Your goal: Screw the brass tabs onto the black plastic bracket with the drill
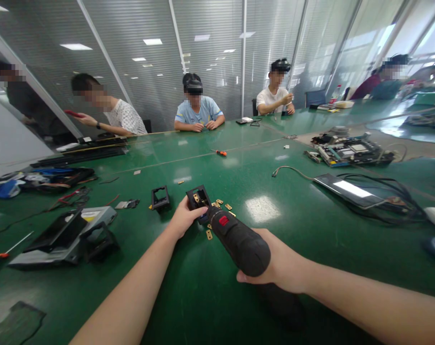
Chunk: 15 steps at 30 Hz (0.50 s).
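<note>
My right hand (275, 261) is wrapped round the handle of a black cordless drill (239, 239) with a red switch on top. Its front end reaches into or over a small black plastic frame (196, 191); the bit itself is hidden. Gripping that frame at its near left side is my left hand (183, 218), thumb across the edge. Small brass plates with holes show inside the frame, and several more brass plates (209, 235) lie on the green table around it. A second black frame (160, 199) stands just to the left.
At left lie a grey and black housing (66, 237), another black frame (99, 242) and a screwdriver (2, 258). An orange screwdriver (221, 153) lies farther back. To the right are a display panel (347, 189) with cables and a circuit board assembly (354, 148). Several people sit across the table.
</note>
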Each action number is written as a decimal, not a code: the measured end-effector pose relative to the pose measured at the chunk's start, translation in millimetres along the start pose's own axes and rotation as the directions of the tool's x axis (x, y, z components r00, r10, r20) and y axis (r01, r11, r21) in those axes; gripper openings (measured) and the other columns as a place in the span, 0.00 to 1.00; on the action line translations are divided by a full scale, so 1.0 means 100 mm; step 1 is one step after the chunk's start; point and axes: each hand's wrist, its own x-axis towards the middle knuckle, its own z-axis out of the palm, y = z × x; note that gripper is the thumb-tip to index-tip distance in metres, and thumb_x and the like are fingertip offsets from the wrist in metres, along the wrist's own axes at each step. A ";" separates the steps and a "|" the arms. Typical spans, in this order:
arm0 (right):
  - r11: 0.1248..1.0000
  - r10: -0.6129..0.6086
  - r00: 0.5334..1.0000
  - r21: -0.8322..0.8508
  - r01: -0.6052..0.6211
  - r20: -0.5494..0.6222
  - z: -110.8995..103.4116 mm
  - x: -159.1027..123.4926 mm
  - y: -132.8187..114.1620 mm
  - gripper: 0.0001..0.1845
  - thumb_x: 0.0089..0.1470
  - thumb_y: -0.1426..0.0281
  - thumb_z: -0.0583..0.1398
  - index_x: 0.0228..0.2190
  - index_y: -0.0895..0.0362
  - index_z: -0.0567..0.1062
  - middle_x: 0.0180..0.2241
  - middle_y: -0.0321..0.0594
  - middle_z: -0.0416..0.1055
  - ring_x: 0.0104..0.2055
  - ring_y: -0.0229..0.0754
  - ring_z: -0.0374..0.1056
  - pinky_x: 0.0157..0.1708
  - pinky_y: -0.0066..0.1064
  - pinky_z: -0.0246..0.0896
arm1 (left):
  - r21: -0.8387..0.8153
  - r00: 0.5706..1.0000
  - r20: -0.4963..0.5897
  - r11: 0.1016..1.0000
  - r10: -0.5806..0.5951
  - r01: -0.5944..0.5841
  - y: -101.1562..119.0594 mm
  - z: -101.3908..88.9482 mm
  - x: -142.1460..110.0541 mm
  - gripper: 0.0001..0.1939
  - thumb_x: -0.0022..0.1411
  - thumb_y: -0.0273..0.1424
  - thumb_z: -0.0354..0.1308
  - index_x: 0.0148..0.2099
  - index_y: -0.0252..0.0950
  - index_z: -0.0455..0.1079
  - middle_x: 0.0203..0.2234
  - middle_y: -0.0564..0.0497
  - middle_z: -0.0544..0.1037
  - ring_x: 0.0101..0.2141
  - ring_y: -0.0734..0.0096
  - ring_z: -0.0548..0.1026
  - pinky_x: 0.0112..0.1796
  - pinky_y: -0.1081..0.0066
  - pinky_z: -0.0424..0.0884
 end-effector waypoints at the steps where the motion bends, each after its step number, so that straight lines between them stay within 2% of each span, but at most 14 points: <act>1: 1.000 -0.001 1.000 -0.002 0.001 -0.005 0.00 0.00 0.00 0.21 0.32 0.71 0.76 0.30 0.57 0.75 0.27 0.31 0.70 0.31 0.42 0.64 0.33 0.33 0.60 | 0.007 1.000 0.003 1.000 0.001 -0.001 0.01 0.01 0.00 0.34 0.43 0.38 0.78 0.52 0.35 0.74 0.46 0.43 0.84 0.47 0.51 0.82 0.55 0.49 0.74; 11: 1.000 0.006 1.000 0.019 -0.007 0.017 0.03 -0.02 -0.03 0.20 0.32 0.70 0.74 0.30 0.56 0.75 0.31 0.37 0.74 0.36 0.47 0.67 0.31 0.33 0.62 | -0.022 1.000 0.020 1.000 0.003 -0.003 -0.01 -0.03 0.01 0.32 0.42 0.33 0.74 0.51 0.36 0.73 0.45 0.44 0.84 0.46 0.51 0.82 0.54 0.50 0.74; 15: 1.000 0.000 1.000 0.022 -0.001 0.027 0.04 -0.02 -0.02 0.22 0.33 0.70 0.74 0.33 0.58 0.76 0.32 0.37 0.73 0.35 0.46 0.67 0.32 0.32 0.62 | 0.021 1.000 -0.024 1.000 0.010 -0.009 -0.05 -0.02 0.04 0.28 0.43 0.30 0.69 0.50 0.36 0.74 0.44 0.46 0.84 0.46 0.52 0.81 0.52 0.53 0.75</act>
